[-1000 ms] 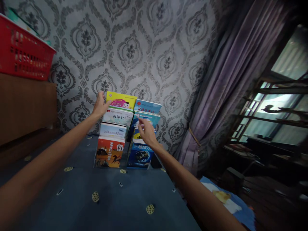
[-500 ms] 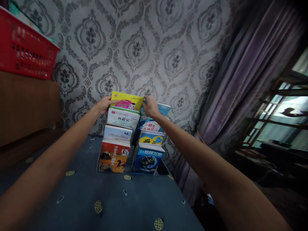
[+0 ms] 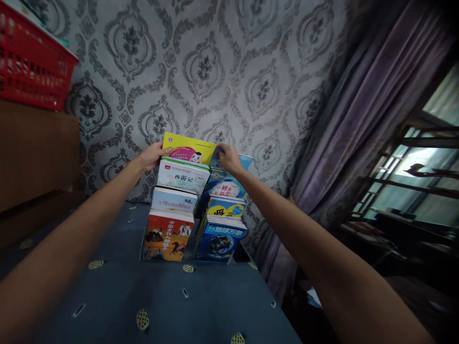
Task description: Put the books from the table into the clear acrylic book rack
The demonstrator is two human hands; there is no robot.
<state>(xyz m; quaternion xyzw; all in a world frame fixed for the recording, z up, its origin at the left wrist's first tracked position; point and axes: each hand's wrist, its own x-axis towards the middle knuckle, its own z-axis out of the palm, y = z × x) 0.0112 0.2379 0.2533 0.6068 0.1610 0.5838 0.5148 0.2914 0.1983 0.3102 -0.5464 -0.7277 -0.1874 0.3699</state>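
Note:
At the back of the left row of books stands a yellow picture book with a pink patch and a cartoon child on its cover. My left hand grips its left edge, thumb over the front. Curled fingers of my right hand pinch its upper right corner, in front of a blue book. Below stand a white-and-green book, a pale blue book and an orange-red book. The right row shows a fish-story book, a yellow-and-blue book and a dark blue globe book.
The books stand on a dark blue patterned cloth against a grey damask wall. A red basket rests on a wooden cabinet at left. Purple curtains hang at right beside a window and a dark shelf.
The view has shifted slightly. My right hand has moved a little to the right, showing more of the blue book behind it. My left hand stays on the yellow book's left edge.

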